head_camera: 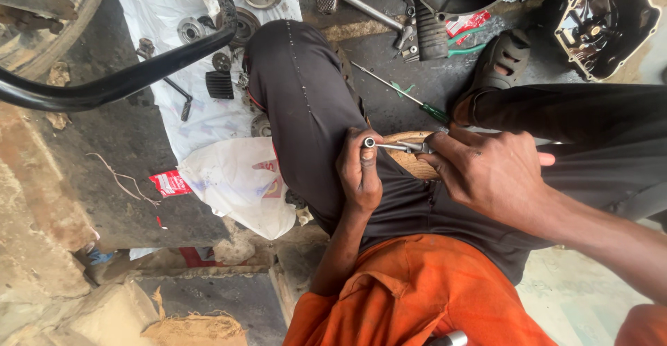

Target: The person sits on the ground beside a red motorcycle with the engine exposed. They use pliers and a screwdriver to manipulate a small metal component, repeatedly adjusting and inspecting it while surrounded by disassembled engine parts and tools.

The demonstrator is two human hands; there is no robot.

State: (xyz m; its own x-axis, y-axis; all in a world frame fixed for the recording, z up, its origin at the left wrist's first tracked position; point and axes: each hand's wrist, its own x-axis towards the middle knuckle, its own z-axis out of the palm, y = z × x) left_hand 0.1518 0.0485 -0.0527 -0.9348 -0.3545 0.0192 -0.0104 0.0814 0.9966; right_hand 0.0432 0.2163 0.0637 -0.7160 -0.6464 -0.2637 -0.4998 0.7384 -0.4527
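My left hand (359,172) rests on my dark trouser leg and pinches a small metal socket (369,142) at the end of a thin metal tool (399,147). My right hand (490,172) grips the other end of that tool, fingers wrapped round it. The tool lies level between the two hands, over a round woven stool (415,162) between my legs. I am seated in an orange shirt, knees apart.
A green-handled screwdriver (406,96) lies on the oily floor by my sandalled foot (497,64). Gears and metal parts (243,26) sit on a white sheet at the left. An engine cover (601,23) stands top right; a black bar (118,82) crosses top left.
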